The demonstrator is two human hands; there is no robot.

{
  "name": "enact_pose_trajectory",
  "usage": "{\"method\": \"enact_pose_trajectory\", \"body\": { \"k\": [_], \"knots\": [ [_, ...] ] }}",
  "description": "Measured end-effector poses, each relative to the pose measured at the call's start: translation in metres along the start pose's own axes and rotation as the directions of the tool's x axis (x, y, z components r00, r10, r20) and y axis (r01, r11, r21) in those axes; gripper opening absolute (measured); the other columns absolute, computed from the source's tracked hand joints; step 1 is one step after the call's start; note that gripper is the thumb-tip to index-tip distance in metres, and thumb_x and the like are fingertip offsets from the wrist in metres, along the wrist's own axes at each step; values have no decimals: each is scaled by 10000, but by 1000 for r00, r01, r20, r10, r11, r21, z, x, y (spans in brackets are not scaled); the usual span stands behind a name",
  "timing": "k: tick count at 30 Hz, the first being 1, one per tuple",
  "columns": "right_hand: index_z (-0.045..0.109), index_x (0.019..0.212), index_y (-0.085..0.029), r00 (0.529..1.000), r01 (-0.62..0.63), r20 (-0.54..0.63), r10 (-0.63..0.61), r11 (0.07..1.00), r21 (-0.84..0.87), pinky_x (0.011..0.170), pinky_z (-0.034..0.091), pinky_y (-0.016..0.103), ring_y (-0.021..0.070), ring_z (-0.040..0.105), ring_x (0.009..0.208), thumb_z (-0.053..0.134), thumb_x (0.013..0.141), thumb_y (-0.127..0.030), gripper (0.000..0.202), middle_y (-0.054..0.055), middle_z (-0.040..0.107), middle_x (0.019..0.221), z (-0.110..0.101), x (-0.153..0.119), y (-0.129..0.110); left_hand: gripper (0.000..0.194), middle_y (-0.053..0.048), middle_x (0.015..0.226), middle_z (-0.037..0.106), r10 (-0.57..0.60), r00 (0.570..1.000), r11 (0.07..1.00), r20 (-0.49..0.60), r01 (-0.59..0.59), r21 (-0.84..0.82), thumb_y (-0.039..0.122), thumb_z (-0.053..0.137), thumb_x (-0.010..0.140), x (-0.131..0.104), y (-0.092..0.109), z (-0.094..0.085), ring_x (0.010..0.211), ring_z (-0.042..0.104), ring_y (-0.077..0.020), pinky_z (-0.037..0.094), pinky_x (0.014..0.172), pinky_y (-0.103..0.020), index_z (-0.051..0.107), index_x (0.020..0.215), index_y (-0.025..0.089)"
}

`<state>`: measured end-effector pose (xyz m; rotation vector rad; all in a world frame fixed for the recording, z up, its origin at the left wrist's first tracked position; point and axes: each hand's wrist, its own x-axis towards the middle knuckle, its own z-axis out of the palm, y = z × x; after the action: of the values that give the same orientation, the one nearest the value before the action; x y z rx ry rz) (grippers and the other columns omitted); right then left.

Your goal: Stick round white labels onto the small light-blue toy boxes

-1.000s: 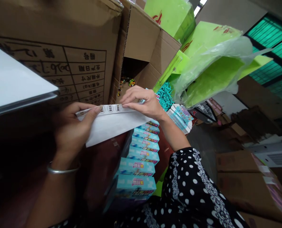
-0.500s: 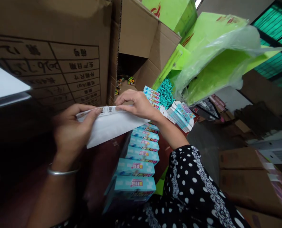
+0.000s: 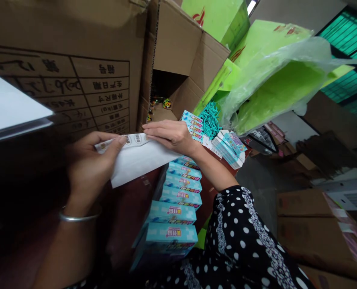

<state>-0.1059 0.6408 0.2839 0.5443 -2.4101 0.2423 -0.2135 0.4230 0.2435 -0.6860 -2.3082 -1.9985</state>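
Observation:
A white sticker sheet (image 3: 140,162) is held up in front of me, its top edge bent over to show a strip of oval stickers (image 3: 138,139) with dark print. My left hand (image 3: 90,162) grips the sheet's left end, thumb on the strip and fingers behind. At the right end of the strip, my right hand (image 3: 172,135) is closed over the upper edge, its fingers together. Whether a loose sticker is between them is hidden. Below the sheet runs a row of light-blue printed boxes (image 3: 172,208), standing close together.
Behind my hands stands an open cardboard carton (image 3: 178,36) with small colourful pieces inside. Teal sticks (image 3: 210,120) are heaped beside flat printed cartons (image 3: 229,148). A clear plastic bag (image 3: 274,80) hangs over green bins. White sheets (image 3: 12,104) jut in at left.
My right hand's fingers have gone from a raised, bent pinch to lying flatter along the strip's edge. The left hand keeps its hold, and the strip is turned more into view.

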Motion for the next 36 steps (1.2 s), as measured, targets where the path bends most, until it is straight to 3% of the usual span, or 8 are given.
{"method": "enact_pose_trajectory", "body": {
  "k": [3, 6, 11, 13, 15, 24, 29, 36],
  "knots": [
    [860, 1127, -216, 994, -44, -92, 56, 991, 129, 1046, 660, 355, 167, 813, 1141, 606, 1147, -409, 320, 69, 859, 1190, -10, 2, -3, 368, -70, 875, 810, -51, 999, 998, -6, 51, 44, 539, 775, 745, 2, 2, -1, 782, 697, -235, 506, 712, -337, 852, 893, 211],
    [846, 1102, -232, 922, -259, -233, 310, 940, 223, 1075, 635, 384, 180, 793, 1125, 651, 1101, -555, 378, 57, 844, 1149, -40, -8, 34, 420, -83, 906, 800, -78, 996, 988, -50, 84, 126, 561, 752, 750, 8, -4, -3, 823, 708, -262, 553, 813, -400, 851, 945, 203],
    [788, 958, -228, 597, -608, -375, 709, 705, 364, 900, 625, 348, 188, 748, 945, 797, 894, -734, 510, 45, 805, 1002, -97, -70, 162, 485, -109, 1051, 800, -78, 994, 954, -78, 97, 283, 579, 686, 822, 15, -12, -6, 964, 729, -308, 594, 982, -514, 838, 1083, 199],
    [732, 815, -217, 449, -762, -335, 828, 551, 340, 828, 609, 350, 184, 690, 814, 874, 802, -651, 457, 25, 761, 838, -106, -95, 198, 496, -122, 1101, 799, -98, 994, 944, -55, 111, 311, 569, 655, 841, 15, -10, -5, 1017, 731, -323, 591, 1017, -540, 829, 1116, 195],
    [677, 719, -221, 363, -843, -299, 882, 448, 299, 816, 599, 358, 181, 645, 750, 883, 759, -531, 374, 4, 712, 730, -104, -112, 218, 511, -139, 1108, 796, -105, 994, 936, -43, 113, 334, 562, 631, 841, 15, -6, -4, 1035, 733, -340, 589, 1025, -559, 822, 1122, 180],
    [639, 667, -221, 323, -906, -183, 929, 359, 223, 848, 599, 352, 199, 686, 762, 780, 775, -228, 178, 9, 716, 721, -70, -126, 244, 459, -146, 1038, 770, -123, 992, 870, 43, 86, 485, 434, 564, 876, 20, -4, -1, 927, 711, -318, 595, 980, -537, 799, 1136, 138],
    [643, 703, -226, 321, -930, -177, 930, 345, 127, 867, 613, 355, 205, 711, 783, 769, 796, -251, 159, 18, 745, 767, -63, -130, 250, 397, -128, 1008, 768, -115, 991, 849, 72, 60, 524, 381, 560, 910, 24, -17, 4, 866, 693, -291, 597, 926, -470, 789, 1131, 144],
    [721, 823, -218, 349, -937, -192, 917, 344, -59, 975, 618, 410, 263, 762, 949, 771, 858, -323, 121, 79, 823, 955, -59, -130, 248, 467, -224, 1103, 775, -171, 971, 773, 166, 28, 634, 355, 439, 997, 12, -48, 7, 890, 721, -331, 597, 869, -445, 715, 1252, 77]
  ]
}}
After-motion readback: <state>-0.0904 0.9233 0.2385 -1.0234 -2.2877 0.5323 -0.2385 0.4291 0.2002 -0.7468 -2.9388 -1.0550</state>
